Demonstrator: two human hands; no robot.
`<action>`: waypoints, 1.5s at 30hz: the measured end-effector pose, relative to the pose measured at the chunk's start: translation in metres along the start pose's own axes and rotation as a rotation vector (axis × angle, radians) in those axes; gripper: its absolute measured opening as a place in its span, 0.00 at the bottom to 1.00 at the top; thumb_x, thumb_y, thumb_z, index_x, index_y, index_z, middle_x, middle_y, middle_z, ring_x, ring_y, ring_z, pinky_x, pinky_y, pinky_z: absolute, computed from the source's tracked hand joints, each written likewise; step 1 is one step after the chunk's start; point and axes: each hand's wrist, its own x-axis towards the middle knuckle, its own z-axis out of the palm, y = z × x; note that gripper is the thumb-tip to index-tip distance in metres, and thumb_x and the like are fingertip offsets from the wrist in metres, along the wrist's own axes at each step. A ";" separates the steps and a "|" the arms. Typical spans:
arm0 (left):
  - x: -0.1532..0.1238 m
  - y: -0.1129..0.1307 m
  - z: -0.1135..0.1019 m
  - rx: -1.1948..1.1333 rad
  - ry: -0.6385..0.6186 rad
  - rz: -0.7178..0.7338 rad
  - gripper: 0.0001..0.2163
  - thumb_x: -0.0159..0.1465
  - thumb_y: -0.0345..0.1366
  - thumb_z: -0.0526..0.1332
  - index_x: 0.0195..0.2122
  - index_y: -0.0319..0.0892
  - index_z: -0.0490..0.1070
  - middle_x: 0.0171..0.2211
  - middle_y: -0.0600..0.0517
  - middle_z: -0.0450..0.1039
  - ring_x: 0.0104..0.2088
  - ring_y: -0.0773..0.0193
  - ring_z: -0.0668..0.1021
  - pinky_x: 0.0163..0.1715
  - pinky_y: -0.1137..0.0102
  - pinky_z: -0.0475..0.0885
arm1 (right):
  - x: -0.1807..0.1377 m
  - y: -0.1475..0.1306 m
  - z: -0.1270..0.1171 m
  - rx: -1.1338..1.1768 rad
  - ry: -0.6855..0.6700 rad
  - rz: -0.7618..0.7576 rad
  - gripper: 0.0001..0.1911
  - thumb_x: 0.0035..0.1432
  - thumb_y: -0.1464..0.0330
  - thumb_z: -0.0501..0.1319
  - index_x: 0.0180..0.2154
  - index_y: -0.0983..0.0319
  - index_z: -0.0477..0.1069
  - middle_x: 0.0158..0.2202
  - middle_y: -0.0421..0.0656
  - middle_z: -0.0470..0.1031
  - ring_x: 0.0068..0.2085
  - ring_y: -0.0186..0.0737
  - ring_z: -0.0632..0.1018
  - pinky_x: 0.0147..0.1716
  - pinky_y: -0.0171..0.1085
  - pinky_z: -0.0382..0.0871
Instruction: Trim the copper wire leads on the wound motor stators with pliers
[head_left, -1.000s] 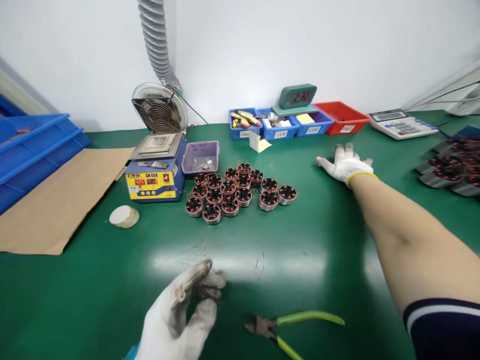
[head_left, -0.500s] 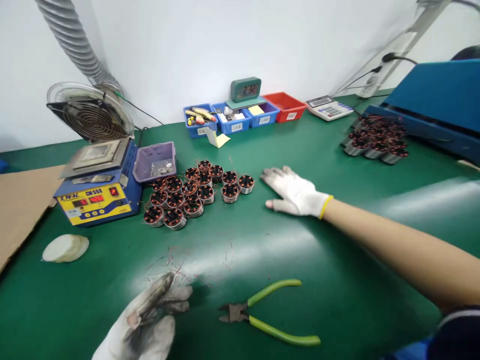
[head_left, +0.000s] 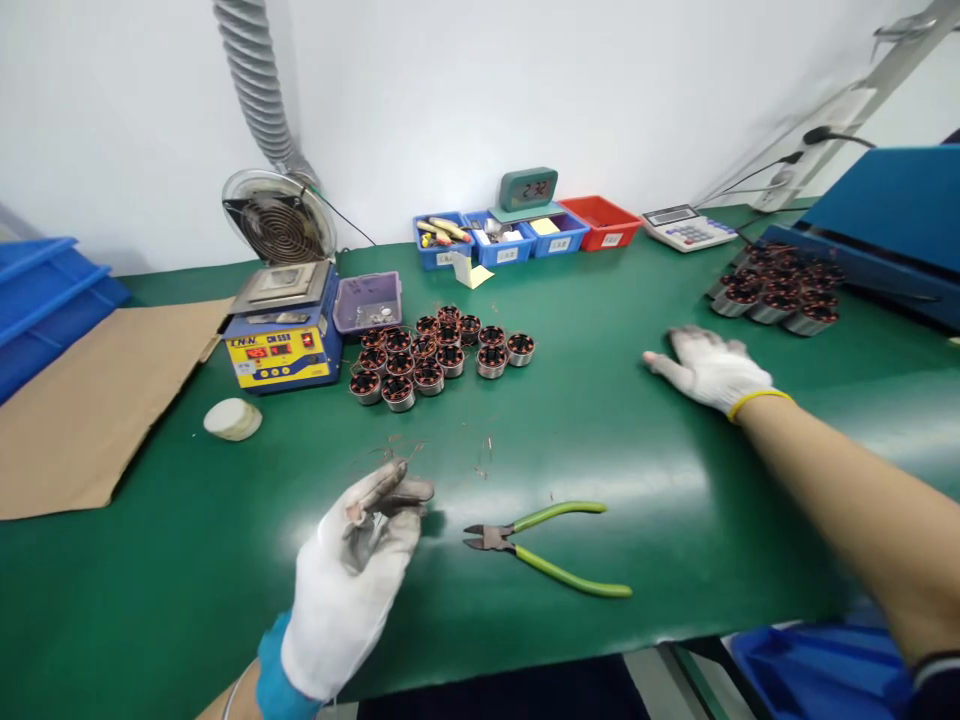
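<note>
My left hand (head_left: 352,575), in a white glove with dirty fingertips, hovers over the near part of the bench with fingers loosely bent and apart; nothing shows in it. To its right lie diagonal cutters (head_left: 491,538) with green handles, jaws and handles spread. My right hand (head_left: 712,368), also gloved, is stretched out with spread fingers over the green bench top, left of a stack of wire-wound motor stators (head_left: 776,285). A second group of stators (head_left: 400,392) with copper windings stands mid-left. Snipped wire ends (head_left: 484,455) are scattered beyond my left hand.
A blue and yellow heated station (head_left: 281,340) with a fan stands left, beside a purple tray (head_left: 367,300). Small blue bins (head_left: 510,248), a red bin (head_left: 604,225), a clock (head_left: 529,190) and a calculator (head_left: 690,228) line the wall. Cardboard (head_left: 97,400) lies far left.
My right hand has moved right, away from the middle stators toward the right stack. The view has shifted left and down, showing the bench's front edge. My left hand stays near the cutters.
</note>
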 end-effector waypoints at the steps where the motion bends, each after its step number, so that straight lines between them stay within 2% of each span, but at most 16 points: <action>1: 0.000 0.000 0.001 0.000 -0.007 0.018 0.18 0.61 0.42 0.72 0.48 0.38 0.78 0.37 0.46 0.86 0.35 0.63 0.87 0.38 0.75 0.83 | -0.002 -0.017 0.009 0.000 -0.032 -0.059 0.34 0.67 0.45 0.55 0.65 0.57 0.66 0.67 0.54 0.68 0.64 0.56 0.70 0.64 0.64 0.63; 3: 0.002 0.001 0.001 0.004 -0.022 0.050 0.16 0.61 0.41 0.72 0.47 0.38 0.78 0.37 0.45 0.86 0.34 0.62 0.86 0.36 0.74 0.83 | -0.008 -0.050 0.025 0.013 -0.089 -0.192 0.39 0.65 0.42 0.53 0.66 0.60 0.66 0.68 0.56 0.67 0.68 0.62 0.68 0.65 0.64 0.61; 5: 0.006 0.003 0.002 0.024 -0.030 0.057 0.16 0.60 0.40 0.71 0.46 0.37 0.78 0.36 0.45 0.86 0.33 0.62 0.86 0.34 0.73 0.83 | -0.011 -0.071 0.033 0.033 -0.114 -0.268 0.42 0.64 0.41 0.51 0.70 0.57 0.61 0.71 0.51 0.64 0.70 0.60 0.66 0.67 0.59 0.61; 7: 0.010 0.005 0.003 0.051 -0.036 0.041 0.17 0.59 0.40 0.71 0.46 0.36 0.77 0.35 0.44 0.86 0.32 0.61 0.85 0.32 0.72 0.83 | -0.006 -0.074 0.032 0.043 -0.084 -0.225 0.44 0.66 0.43 0.46 0.74 0.58 0.50 0.73 0.52 0.60 0.71 0.59 0.64 0.66 0.57 0.63; 10: 0.012 0.007 0.005 0.067 -0.046 0.026 0.17 0.59 0.41 0.70 0.46 0.36 0.78 0.35 0.44 0.85 0.31 0.61 0.85 0.32 0.71 0.82 | 0.020 -0.052 0.021 0.030 -0.001 -0.023 0.46 0.69 0.45 0.36 0.76 0.68 0.38 0.72 0.66 0.57 0.69 0.71 0.65 0.62 0.67 0.62; 12: 0.010 0.006 0.007 0.062 -0.053 0.037 0.17 0.58 0.40 0.71 0.45 0.36 0.78 0.35 0.44 0.85 0.32 0.61 0.85 0.35 0.70 0.83 | 0.047 -0.038 0.016 0.023 0.010 0.046 0.47 0.68 0.43 0.34 0.75 0.67 0.42 0.69 0.70 0.61 0.65 0.77 0.69 0.58 0.74 0.61; 15: 0.008 0.006 0.007 0.051 -0.051 0.062 0.15 0.57 0.37 0.71 0.45 0.37 0.78 0.34 0.45 0.86 0.33 0.62 0.85 0.38 0.70 0.83 | 0.085 -0.043 0.020 0.028 -0.030 0.012 0.44 0.69 0.42 0.36 0.72 0.64 0.53 0.64 0.68 0.69 0.60 0.73 0.73 0.55 0.73 0.63; 18: 0.009 0.006 0.007 0.045 -0.033 0.056 0.15 0.57 0.36 0.70 0.45 0.37 0.78 0.34 0.45 0.85 0.33 0.61 0.85 0.37 0.70 0.83 | 0.109 -0.079 0.032 0.040 -0.082 -0.138 0.34 0.71 0.48 0.49 0.67 0.63 0.63 0.63 0.60 0.71 0.60 0.60 0.74 0.58 0.64 0.68; 21: 0.012 0.007 0.007 0.048 -0.018 0.040 0.16 0.57 0.38 0.70 0.45 0.37 0.78 0.34 0.45 0.85 0.33 0.61 0.85 0.36 0.69 0.82 | 0.110 -0.118 0.040 0.056 -0.114 -0.325 0.27 0.68 0.55 0.62 0.63 0.59 0.68 0.65 0.51 0.69 0.61 0.51 0.74 0.60 0.59 0.70; 23: 0.014 0.007 0.007 0.056 -0.016 0.034 0.16 0.56 0.38 0.71 0.44 0.37 0.78 0.34 0.45 0.85 0.33 0.61 0.85 0.36 0.69 0.82 | 0.097 -0.133 0.040 0.067 -0.138 -0.415 0.27 0.69 0.54 0.59 0.63 0.59 0.68 0.67 0.52 0.68 0.64 0.54 0.72 0.62 0.60 0.67; 27: 0.014 0.005 0.006 0.048 -0.046 0.049 0.16 0.58 0.37 0.69 0.46 0.36 0.78 0.35 0.44 0.85 0.33 0.61 0.85 0.37 0.69 0.82 | 0.045 -0.137 0.026 0.081 -0.181 -0.488 0.38 0.70 0.48 0.48 0.68 0.68 0.64 0.69 0.62 0.64 0.69 0.64 0.66 0.68 0.64 0.58; 33: 0.008 0.002 0.004 0.019 -0.125 0.081 0.16 0.59 0.34 0.68 0.48 0.36 0.77 0.37 0.44 0.86 0.36 0.61 0.86 0.41 0.70 0.82 | -0.038 -0.155 0.005 0.126 -0.214 -0.551 0.47 0.66 0.45 0.49 0.74 0.69 0.51 0.73 0.65 0.57 0.71 0.74 0.62 0.66 0.73 0.55; 36: 0.008 0.002 0.004 0.017 -0.149 0.097 0.15 0.60 0.33 0.67 0.48 0.36 0.77 0.38 0.45 0.85 0.37 0.62 0.85 0.43 0.69 0.82 | -0.059 -0.186 -0.002 0.174 -0.254 -0.619 0.45 0.66 0.46 0.50 0.74 0.66 0.51 0.73 0.62 0.58 0.71 0.72 0.61 0.66 0.71 0.58; 40: 0.015 0.000 0.002 0.018 -0.129 0.144 0.16 0.60 0.31 0.67 0.50 0.35 0.75 0.38 0.45 0.85 0.38 0.62 0.85 0.44 0.68 0.81 | -0.071 -0.221 -0.030 0.246 -0.315 -0.679 0.38 0.69 0.49 0.46 0.74 0.56 0.54 0.73 0.51 0.61 0.70 0.61 0.66 0.64 0.58 0.69; 43: 0.023 -0.004 0.002 -0.063 -0.047 0.167 0.17 0.60 0.34 0.68 0.50 0.35 0.75 0.39 0.44 0.84 0.37 0.62 0.84 0.41 0.69 0.80 | -0.086 -0.224 -0.061 0.289 -0.278 -0.530 0.37 0.69 0.52 0.48 0.75 0.54 0.49 0.72 0.49 0.64 0.66 0.57 0.73 0.56 0.51 0.77; 45: 0.027 -0.007 0.001 -0.134 0.001 0.188 0.18 0.60 0.37 0.70 0.49 0.36 0.74 0.38 0.44 0.84 0.37 0.62 0.84 0.38 0.69 0.80 | -0.105 -0.219 -0.077 0.257 -0.206 -0.415 0.38 0.65 0.52 0.56 0.72 0.56 0.57 0.65 0.51 0.73 0.59 0.59 0.79 0.51 0.52 0.80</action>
